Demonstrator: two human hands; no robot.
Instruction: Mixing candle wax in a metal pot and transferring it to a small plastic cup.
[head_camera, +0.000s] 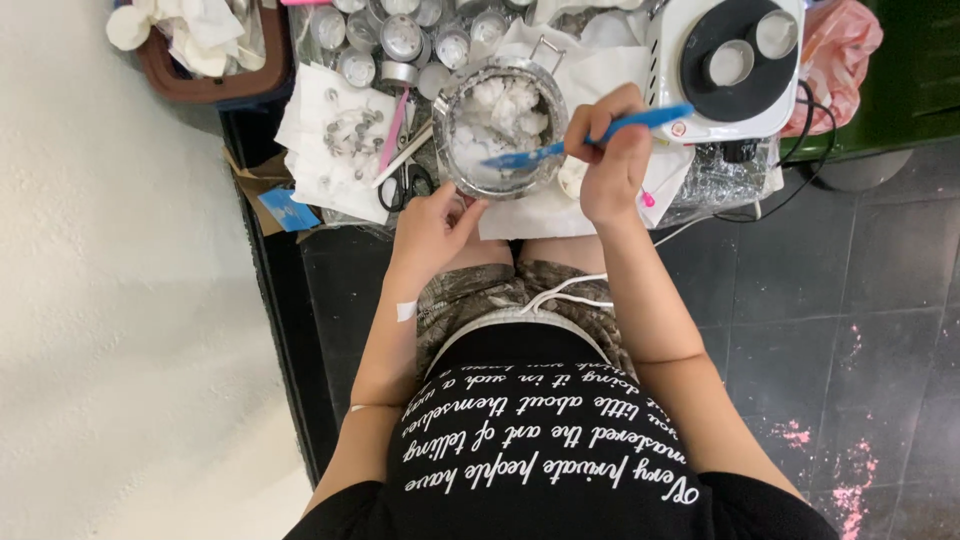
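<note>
Right hand (612, 160): clenched round the handle of a blue tool (590, 138); the blade end is pushed into the pot.
Left hand (432, 222): fingers pressed on the near rim of the pot, steadying it; nothing is enclosed, so the grip is loose rather than clenched.
Pot (452, 165): small metal pot, just ahead of both hands, set on white paper (530, 212).
Contents: white wax lumps (500, 108) are seen inside, solid and chunky; a white crust is left on the inner wall.
Progress: judged early to middle. The lumps are broken up but not melted, and the wall is only partly scraped.
Right of the tool hand: a white hotplate (680, 45) with two small cups on it; its cord is trailed off toward the floor.
Left of the pot hand: scissors (405, 185), a pink stick (393, 128), and wick tabs (350, 130) laid on paper.
Beyond the pot: a cluster of small metal tins (400, 40), seemingly unfilled.
Far left: a brown tray (215, 88) holding white scraps.
</note>
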